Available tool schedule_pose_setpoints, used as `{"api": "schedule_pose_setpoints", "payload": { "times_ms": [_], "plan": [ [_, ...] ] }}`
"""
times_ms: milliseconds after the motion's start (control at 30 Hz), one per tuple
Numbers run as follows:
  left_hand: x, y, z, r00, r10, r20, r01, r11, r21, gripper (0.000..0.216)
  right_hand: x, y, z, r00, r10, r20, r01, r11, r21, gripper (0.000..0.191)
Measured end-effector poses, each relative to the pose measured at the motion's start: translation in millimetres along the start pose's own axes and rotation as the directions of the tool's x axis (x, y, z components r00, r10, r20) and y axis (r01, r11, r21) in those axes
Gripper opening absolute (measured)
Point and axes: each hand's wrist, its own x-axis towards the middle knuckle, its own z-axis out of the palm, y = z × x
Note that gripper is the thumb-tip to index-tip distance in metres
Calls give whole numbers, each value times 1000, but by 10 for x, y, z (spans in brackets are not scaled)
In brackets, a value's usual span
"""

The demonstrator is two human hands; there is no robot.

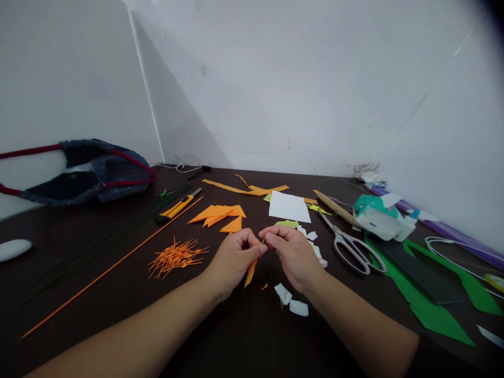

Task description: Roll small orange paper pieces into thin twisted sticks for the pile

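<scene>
Fingertips of my left hand (238, 261) and my right hand (293, 255) nearly meet above the dark table, both pinching. Between them shows a thin twisted end of an orange paper strip (251, 273), whose flat tail hangs below my left fingers. Left of my left hand lies a pile of thin twisted orange paper pieces (177, 258). Beyond my hands are stacked orange paper triangles (216, 214). White paper scraps (299, 307) lie near my right wrist, and a white paper square (289, 206) rests farther back.
Scissors (352, 249) lie right of my right hand, near green paper (429, 310), a dark flat phone-like slab (423, 270) and a teal-and-white packet (380, 215). On the left are a yellow cutter (177, 206), a long orange stick (114, 266) and a denim bag (106, 173).
</scene>
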Motion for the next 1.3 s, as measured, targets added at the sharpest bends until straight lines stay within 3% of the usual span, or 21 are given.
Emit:
{"api": "schedule_pose_setpoints", "payload": {
  "times_ms": [200, 300, 500, 667, 800, 1200, 1300],
  "plan": [
    [13, -27, 2, 998, -8, -66, 11, 999, 46, 18, 13, -4, -6, 999, -7, -37, 6, 999, -33, 10],
    [17, -36, 2, 997, -14, -77, 17, 999, 39, 18, 18, -5, -27, 999, -9, -37, 10, 999, 36, 11],
    [2, -33, -1, 999, -24, -48, 23, 1000, -21, 19, 2, -18, -28, 992, 90, 93, -108, 973, 205, 21],
    [0, -40, -2, 1000, -16, -18, 16, 999, -32, 20, 13, 13, -10, 997, 42, 66, -52, 988, 144, 7],
    [9, -32, -7, 1000, 14, -25, -13, 999, 47, 19, 16, 17, -2, 999, 38, -2, -37, 997, 64, 8],
    [-6, 4, 2, 999, 37, 27, -40, 989, 141, 18, 26, 38, 17, 990, -60, -131, 33, 980, -194, 27],
    [-11, 21, 8, 999, 6, 35, -10, 993, 113, 18, 42, 56, 3, 988, -64, -142, 39, 984, -175, 31]
  ]
}}
